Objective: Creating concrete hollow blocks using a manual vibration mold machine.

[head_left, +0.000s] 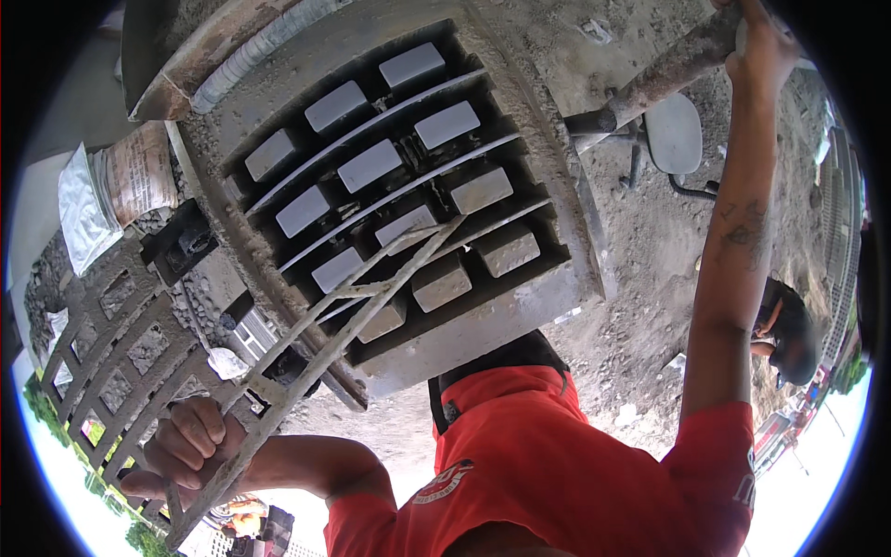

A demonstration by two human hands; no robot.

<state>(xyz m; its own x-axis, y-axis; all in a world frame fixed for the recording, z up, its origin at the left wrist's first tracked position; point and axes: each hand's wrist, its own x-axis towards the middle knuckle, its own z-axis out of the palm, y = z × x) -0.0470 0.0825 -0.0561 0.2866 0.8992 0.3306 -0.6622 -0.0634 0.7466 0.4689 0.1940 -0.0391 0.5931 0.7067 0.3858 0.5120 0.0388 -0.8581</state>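
Both hands on the bars at a block mould

The metal mould sits in front of the person, its slots holding rows of rectangular blocks between thin dividers; the tops nearest the body look dustier. A long, narrow metal frame slants across its near left part. The left hand is clenched around the frame's near end. The right hand, raised at the far right, grasps a thick bar beside the mould, its fingertips partly lost at the picture's edge. Whether either bar is hinged to the mould, I cannot tell.

The step in hand seems to be working the mould by these bars; the next move probably calls for firm, coordinated force from both arms. Left of the mould lies a sack.
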